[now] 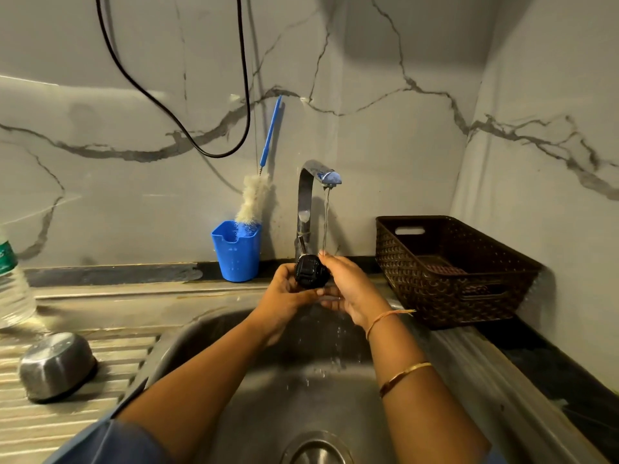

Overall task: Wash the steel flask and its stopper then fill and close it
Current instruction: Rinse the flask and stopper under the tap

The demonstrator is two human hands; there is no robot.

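Note:
Both my hands hold the black stopper (310, 271) over the steel sink (207, 333), just below the tap (315, 175). A thin stream of water (325, 219) runs from the spout onto my right fingertips and the stopper. My left hand (284, 296) grips the stopper from the left and below. My right hand (348, 289) curls round its right side. A steel cup-shaped piece (55, 365) lies upside down on the ribbed drainboard at the left. The flask's body is out of view.
A blue cup (236, 251) holding a white bottle brush (254, 199) stands behind the sink, left of the tap. A dark woven basket (449, 266) sits on the counter at the right. A clear plastic bottle (11, 286) stands at the far left. A black cable (187, 128) hangs on the wall.

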